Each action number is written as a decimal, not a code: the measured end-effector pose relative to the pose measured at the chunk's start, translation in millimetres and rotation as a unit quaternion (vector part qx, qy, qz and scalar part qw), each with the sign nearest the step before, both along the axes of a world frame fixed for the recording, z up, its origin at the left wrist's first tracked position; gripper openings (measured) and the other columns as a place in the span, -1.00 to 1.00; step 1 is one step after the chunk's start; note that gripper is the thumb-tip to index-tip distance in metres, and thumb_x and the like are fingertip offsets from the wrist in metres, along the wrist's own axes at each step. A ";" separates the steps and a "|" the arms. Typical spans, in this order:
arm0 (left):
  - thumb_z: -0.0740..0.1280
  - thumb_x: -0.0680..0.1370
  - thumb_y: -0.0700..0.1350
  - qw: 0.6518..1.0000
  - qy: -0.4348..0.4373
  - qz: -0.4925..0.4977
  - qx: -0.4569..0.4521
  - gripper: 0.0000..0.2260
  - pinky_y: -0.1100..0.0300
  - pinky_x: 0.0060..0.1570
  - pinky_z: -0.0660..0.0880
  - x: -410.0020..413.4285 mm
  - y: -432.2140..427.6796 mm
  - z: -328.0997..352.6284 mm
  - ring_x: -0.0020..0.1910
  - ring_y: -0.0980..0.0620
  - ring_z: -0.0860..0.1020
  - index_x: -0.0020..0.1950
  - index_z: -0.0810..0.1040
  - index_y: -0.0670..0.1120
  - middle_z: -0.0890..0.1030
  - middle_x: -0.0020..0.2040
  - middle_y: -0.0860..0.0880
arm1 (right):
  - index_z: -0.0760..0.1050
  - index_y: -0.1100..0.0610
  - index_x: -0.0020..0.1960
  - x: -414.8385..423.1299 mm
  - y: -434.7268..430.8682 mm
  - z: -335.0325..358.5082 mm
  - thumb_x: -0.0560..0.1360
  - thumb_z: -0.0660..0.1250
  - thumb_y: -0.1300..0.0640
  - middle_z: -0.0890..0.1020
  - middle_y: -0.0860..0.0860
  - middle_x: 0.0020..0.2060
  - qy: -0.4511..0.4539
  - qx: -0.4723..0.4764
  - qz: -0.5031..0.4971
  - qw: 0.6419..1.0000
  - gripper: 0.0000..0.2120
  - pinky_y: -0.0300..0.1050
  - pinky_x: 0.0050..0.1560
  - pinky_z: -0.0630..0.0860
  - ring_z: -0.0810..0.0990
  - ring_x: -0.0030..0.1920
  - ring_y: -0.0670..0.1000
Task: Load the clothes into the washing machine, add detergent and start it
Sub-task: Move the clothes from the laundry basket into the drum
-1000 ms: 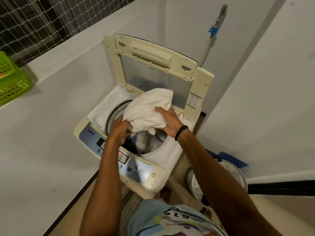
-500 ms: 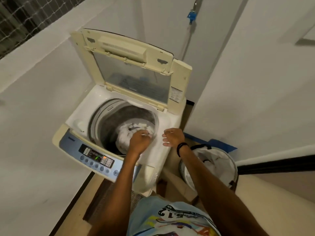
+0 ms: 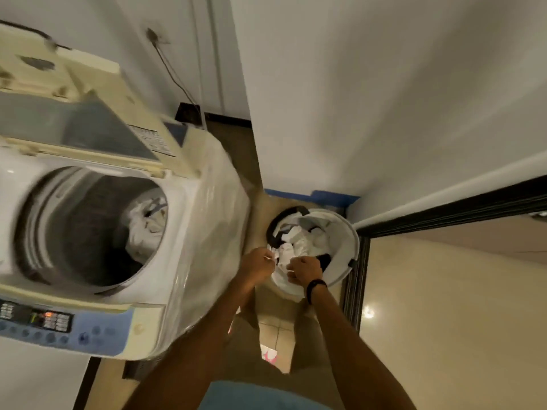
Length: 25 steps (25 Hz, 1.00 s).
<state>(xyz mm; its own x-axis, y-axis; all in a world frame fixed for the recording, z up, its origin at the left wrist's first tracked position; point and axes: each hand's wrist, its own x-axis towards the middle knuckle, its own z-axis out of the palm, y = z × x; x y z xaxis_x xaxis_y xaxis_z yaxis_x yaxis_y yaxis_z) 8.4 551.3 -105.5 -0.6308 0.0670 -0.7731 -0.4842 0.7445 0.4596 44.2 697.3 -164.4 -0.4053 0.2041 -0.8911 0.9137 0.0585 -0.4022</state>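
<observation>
Moved: left hand (image 3: 257,263), right hand (image 3: 305,272), from washing machine (image 3: 189,232) to basket (image 3: 346,241).
Room: tan floor (image 3: 444,306), white wall (image 3: 384,99).
Blurry: cannot tell their grip.

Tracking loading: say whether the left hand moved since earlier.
Yes: the left hand went rightward from the cream washing machine's drum to the white laundry basket.

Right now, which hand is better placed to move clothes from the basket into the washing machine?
Probably the left hand: like the right hand, it is at the clothes in the basket, but nearer the washing machine.
</observation>
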 end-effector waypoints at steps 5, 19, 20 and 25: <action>0.32 0.56 -0.10 0.999 -0.040 -0.010 -0.028 -0.77 0.16 0.20 0.42 -18.5 75.5 -161.5 0.25 -0.08 0.54 0.19 0.61 -0.08 0.62 0.23 -0.05 | 0.60 0.12 -0.02 -4.4 75.1 -164.0 0.49 0.29 0.08 0.68 0.06 -0.12 -0.077 0.073 0.098 0.990 -0.83 -0.14 -0.11 0.63 0.65 -0.15 0.03; 0.28 0.58 -0.28 0.978 0.072 0.196 -0.029 -0.67 0.07 0.26 0.50 9.4 86.7 -421.1 0.26 -0.04 0.55 0.36 0.48 -0.16 0.58 0.28 -0.09 | 0.53 0.19 0.20 -15.1 96.2 -474.4 0.57 0.24 0.15 0.50 0.20 0.26 0.046 0.252 0.537 0.804 -0.75 0.04 0.19 0.52 0.51 0.23 0.21; 0.29 0.58 -0.28 0.976 0.073 0.203 -0.023 -0.67 0.05 0.26 0.52 15.8 83.6 -412.3 0.26 -0.02 0.55 0.35 0.48 -0.13 0.59 0.27 -0.07 | 0.58 0.19 0.01 -12.3 95.2 -455.9 0.57 0.20 0.16 0.59 0.18 0.13 0.077 0.263 0.534 0.800 -0.81 -0.03 0.12 0.52 0.56 0.14 0.18; 0.37 0.53 -0.31 0.986 0.044 0.163 0.013 -0.52 0.25 0.24 0.43 16.0 89.0 -335.2 0.31 -0.03 0.50 0.43 0.35 -0.17 0.51 0.29 -0.06 | 0.36 0.17 -0.48 -15.2 106.9 -315.5 0.45 0.34 0.23 0.48 0.10 -0.46 0.072 0.077 0.174 0.979 -0.65 -0.03 -0.29 0.35 0.47 -0.34 0.09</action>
